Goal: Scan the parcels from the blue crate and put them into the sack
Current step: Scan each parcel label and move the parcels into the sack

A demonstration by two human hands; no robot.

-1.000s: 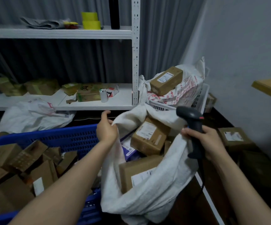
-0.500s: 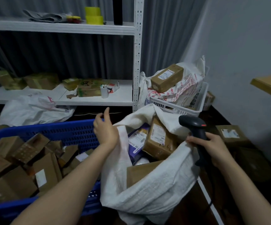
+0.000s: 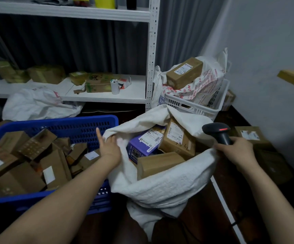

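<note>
The blue crate (image 3: 72, 120) stands at the left, full of several brown cardboard parcels (image 3: 28, 155). To its right slumps the white sack (image 3: 160, 187), its mouth wide. Inside it lie a purple box (image 3: 142, 145) and two brown labelled boxes (image 3: 177, 140) (image 3: 158, 162). My left hand (image 3: 110, 147) holds the sack's left rim beside the crate, one finger sticking straight up. My right hand (image 3: 237, 148) grips a black barcode scanner (image 3: 220, 134) at the sack's right edge, its red light showing.
A white metal shelf (image 3: 107, 97) with small boxes and a cup stands behind. A white basket (image 3: 195, 104) holding a printed bag and a brown box sits at the back right. More boxes (image 3: 248, 134) lie on the dark floor by the wall.
My left hand has slid down along the sack's rim, and the mouth now gapes wider with the purple box showing. The scanner hand has shifted slightly right.
</note>
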